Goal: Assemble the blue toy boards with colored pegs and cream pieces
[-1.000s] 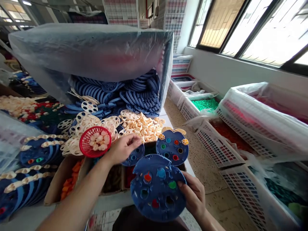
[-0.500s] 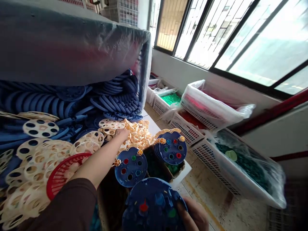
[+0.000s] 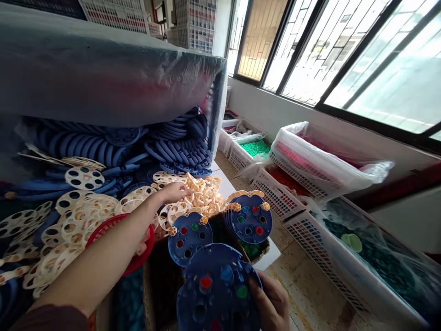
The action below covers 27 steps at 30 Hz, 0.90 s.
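My left hand (image 3: pixel 175 191) reaches to the near left edge of a heap of small curved cream plastic pieces (image 3: pixel 205 197). Its fingers are bent together, and what lies at their tips blends with the heap. Low in front, my right hand (image 3: pixel 272 299) is shut on the right rim of a round blue plastic disc (image 3: pixel 220 287). Red, blue and green parts sit in this disc. Just beyond it are another blue disc (image 3: pixel 191 241) and a stack of blue discs (image 3: pixel 250 220), both with cream curved pieces on top.
A red basket (image 3: pixel 143 257) lies under my left forearm, beside piled cream rings with holes (image 3: pixel 82 220). Blue discs (image 3: pixel 79 142) fill a plastic-draped crate behind. Cardboard boxes of coloured parts stand below. White crates (image 3: pixel 313 239) line the floor by the windows.
The view has shifted, so the scene sits further right. My left hand has drawn back slightly from the heap, showing more of its fingers. My right hand still holds the blue disc.
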{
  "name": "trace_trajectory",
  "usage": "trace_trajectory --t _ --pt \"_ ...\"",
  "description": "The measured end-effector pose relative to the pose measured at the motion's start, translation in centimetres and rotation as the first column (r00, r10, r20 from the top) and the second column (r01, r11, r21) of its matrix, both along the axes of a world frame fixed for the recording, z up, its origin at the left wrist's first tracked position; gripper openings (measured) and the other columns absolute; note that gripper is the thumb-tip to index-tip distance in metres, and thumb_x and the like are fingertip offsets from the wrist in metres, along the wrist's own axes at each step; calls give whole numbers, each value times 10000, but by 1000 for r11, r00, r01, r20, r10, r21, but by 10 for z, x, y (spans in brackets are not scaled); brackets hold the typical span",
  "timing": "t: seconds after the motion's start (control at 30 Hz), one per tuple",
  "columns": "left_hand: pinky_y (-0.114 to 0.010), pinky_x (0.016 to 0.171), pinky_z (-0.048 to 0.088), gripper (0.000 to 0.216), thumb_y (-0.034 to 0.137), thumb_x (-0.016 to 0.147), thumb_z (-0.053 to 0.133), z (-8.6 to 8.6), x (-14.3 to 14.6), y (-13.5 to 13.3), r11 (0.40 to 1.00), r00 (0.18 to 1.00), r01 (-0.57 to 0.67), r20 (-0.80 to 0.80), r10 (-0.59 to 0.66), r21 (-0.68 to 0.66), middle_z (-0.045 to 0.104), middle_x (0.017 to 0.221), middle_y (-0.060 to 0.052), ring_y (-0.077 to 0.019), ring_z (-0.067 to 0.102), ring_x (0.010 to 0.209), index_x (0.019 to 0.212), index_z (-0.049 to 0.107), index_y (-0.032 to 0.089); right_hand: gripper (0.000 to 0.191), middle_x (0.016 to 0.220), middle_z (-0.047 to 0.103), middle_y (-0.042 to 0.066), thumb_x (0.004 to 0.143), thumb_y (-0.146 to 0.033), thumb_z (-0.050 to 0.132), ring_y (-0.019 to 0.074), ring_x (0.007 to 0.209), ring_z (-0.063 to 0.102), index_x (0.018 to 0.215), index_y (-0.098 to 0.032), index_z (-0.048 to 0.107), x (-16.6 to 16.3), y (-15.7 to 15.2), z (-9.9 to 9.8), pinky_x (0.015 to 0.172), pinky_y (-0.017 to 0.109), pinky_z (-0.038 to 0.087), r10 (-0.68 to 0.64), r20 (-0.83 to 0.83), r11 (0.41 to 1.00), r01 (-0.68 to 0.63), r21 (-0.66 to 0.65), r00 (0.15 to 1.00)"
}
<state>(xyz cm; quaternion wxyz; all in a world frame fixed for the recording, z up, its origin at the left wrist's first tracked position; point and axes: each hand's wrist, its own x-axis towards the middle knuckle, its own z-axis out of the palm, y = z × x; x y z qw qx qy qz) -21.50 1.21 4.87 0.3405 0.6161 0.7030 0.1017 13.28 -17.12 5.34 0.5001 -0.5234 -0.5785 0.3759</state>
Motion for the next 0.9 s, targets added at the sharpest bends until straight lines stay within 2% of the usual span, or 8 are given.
trace_trajectory --t 0.1,0.2,0.3,0.4,0.53,0.63,0.77,0.9 --pt "-252 600 440 474 574 926 368 25 7 -47 997 992 -21 125 13 69 557 708 0 -155 539 653 933 626 177 182 665 746 14 844 -386 692 175 547 659 892 -269 823 2 7 -5 500 224 507 132 -29 991 -131 40 991" --pt "-235 559 422 383 491 916 454 49 27 -96 982 964 -93 260 48 165 502 708 29 -128 487 597 1146 581 211 207 614 722 6 878 -366 650 165 519 643 886 -245 818 3 15 -2 493 221 491 230 -37 970 -226 83 972" --pt "-239 610 464 519 395 912 523 70 51 -135 956 879 -201 470 80 213 506 765 41 -117 506 614 1400 392 276 235 554 666 -5 895 -359 623 147 481 600 865 -224 814 4 24 5 459 213 445 324 -55 943 -318 97 944" --pt "-258 666 501 448 359 893 577 84 72 -162 945 815 -258 571 101 200 550 791 21 -122 555 663 1309 470 228 247 549 633 -10 911 -345 594 133 467 556 891 -222 806 6 32 8 442 213 404 423 -96 905 -417 83 901" --pt "-261 640 496 153 322 902 540 92 90 -184 878 855 -355 492 166 321 592 766 -15 -135 556 669 901 602 182 240 550 622 -8 910 -334 590 134 469 534 895 -226 804 8 38 8 444 217 399 459 -114 888 -450 91 881" --pt "-311 737 538 224 297 929 485 97 102 -196 831 880 -356 453 144 428 647 826 -35 -187 621 795 1045 659 218 241 521 601 -12 896 -348 606 127 451 506 851 -224 807 10 41 9 434 213 389 444 -98 894 -434 111 891" --pt "-347 876 539 350 310 999 376 109 122 -200 855 929 -204 371 14 478 694 966 -54 -213 655 938 1180 672 264 244 519 604 -15 890 -355 613 122 455 509 830 -218 806 12 43 10 439 209 381 425 -100 903 -413 122 900" --pt "-285 760 533 295 365 988 440 120 133 -192 893 982 -72 191 -16 445 664 899 -40 -195 643 863 1058 712 274 214 543 616 -19 888 -313 617 114 473 505 831 -214 798 10 44 8 452 209 365 447 -130 894 -436 104 885"
